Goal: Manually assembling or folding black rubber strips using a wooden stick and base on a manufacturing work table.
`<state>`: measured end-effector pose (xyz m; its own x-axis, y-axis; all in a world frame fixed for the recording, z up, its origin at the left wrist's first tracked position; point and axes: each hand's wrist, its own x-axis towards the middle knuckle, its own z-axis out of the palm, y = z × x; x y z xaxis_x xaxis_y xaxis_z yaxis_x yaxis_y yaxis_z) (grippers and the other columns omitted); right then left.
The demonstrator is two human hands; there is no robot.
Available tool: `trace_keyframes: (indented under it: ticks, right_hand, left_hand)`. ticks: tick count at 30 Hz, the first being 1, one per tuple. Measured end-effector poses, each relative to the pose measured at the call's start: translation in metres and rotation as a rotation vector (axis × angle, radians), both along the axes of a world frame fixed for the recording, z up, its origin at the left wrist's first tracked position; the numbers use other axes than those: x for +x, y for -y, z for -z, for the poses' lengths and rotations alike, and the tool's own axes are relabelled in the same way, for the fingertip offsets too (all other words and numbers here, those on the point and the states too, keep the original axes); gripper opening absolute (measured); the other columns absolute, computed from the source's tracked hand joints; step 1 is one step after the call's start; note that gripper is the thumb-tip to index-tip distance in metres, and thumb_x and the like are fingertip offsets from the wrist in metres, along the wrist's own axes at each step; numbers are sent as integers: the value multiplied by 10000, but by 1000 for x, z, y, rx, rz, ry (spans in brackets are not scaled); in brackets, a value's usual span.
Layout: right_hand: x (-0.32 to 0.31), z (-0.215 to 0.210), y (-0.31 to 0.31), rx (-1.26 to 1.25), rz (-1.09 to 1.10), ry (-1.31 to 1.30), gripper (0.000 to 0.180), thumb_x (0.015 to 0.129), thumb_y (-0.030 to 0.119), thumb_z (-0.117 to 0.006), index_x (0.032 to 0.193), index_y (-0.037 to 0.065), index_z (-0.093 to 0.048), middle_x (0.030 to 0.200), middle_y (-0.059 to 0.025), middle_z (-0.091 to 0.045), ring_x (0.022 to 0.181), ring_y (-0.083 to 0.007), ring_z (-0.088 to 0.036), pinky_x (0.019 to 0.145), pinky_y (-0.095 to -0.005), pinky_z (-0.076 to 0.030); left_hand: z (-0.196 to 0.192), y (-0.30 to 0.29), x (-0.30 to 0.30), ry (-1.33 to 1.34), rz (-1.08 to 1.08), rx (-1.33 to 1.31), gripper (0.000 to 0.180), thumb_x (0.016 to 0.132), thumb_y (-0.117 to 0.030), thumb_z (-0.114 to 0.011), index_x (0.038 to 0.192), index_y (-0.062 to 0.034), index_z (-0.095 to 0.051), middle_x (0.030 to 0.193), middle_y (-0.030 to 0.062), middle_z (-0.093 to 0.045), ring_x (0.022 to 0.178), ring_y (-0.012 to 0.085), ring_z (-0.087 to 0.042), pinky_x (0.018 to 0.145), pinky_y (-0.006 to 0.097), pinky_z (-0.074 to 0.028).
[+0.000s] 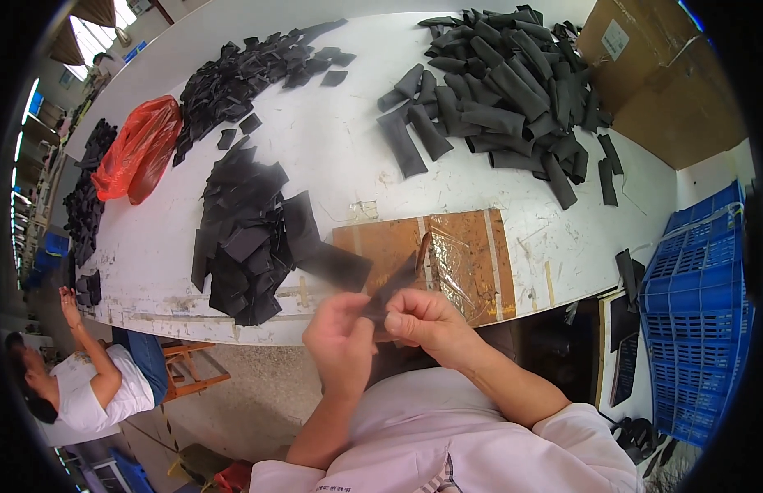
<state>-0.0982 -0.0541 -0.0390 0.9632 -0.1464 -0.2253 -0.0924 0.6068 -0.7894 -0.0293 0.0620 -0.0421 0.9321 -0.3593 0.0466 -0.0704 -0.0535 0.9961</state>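
Close to the front edge of the white table (357, 185), my left hand (342, 338) and my right hand (429, 322) are both closed on one black fabric piece (395, 282). It rises at a slant between my fingertips. Behind it lies a brown board (467, 259) partly covered with clear tape, and a thin brown stick (423, 246) stands out there. To the left of my hands is a heap of flat black fabric pieces (243, 246); one longer piece (336, 263) reaches from it toward the board.
Black fabric tubes (513, 90) are piled far right beside a cardboard box (661, 74). More flat black pieces (242, 74) and a red plastic bag (139, 148) lie far left. A blue crate (693, 312) stands right. Another person (102, 370) sits left.
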Motion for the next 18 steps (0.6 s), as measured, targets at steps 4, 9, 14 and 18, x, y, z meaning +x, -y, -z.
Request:
trace_keyframes:
  ticks: [4, 9, 14, 18]
  right_hand:
    - [-7, 11, 10, 63, 27, 8, 214, 825, 258, -590, 764, 66, -519, 654, 40, -442, 620, -44, -391, 534, -175, -314]
    - [-8, 0, 6, 13, 148, 349, 176, 831, 189, -576, 759, 34, -534, 830, -14, -488, 723, -74, -455, 627, -182, -377]
    - [-9, -19, 23, -524, 227, 267, 56, 807, 39, -553, 768, 4, -532, 895, -70, -518, 707, -113, -505, 582, -229, -424]
    - [-6, -48, 27, -933, 351, 297, 69, 776, 41, -582, 765, 1, -527, 774, -79, -504, 638, -160, -507, 528, -251, -414]
  left_hand:
    - [-20, -3, 9, -581, 346, -363, 250, 714, 100, -536, 949, 16, -520, 723, 45, -543, 497, 21, -437, 393, 152, -292]
    - [-46, -5, 0, -790, 694, -458, 392, 722, 87, -545, 1099, 32, -453, 767, 42, -537, 528, 35, -443, 432, 147, -315]
    - [-27, 13, -15, 80, 290, -157, 219, 775, 63, -567, 989, 20, -544, 823, 48, -552, 648, 74, -514, 553, 162, -422]
    - [-49, 23, -12, -227, 284, -305, 129, 799, 11, -574, 926, 12, -550, 794, 57, -549, 598, 66, -504, 469, 164, -395]
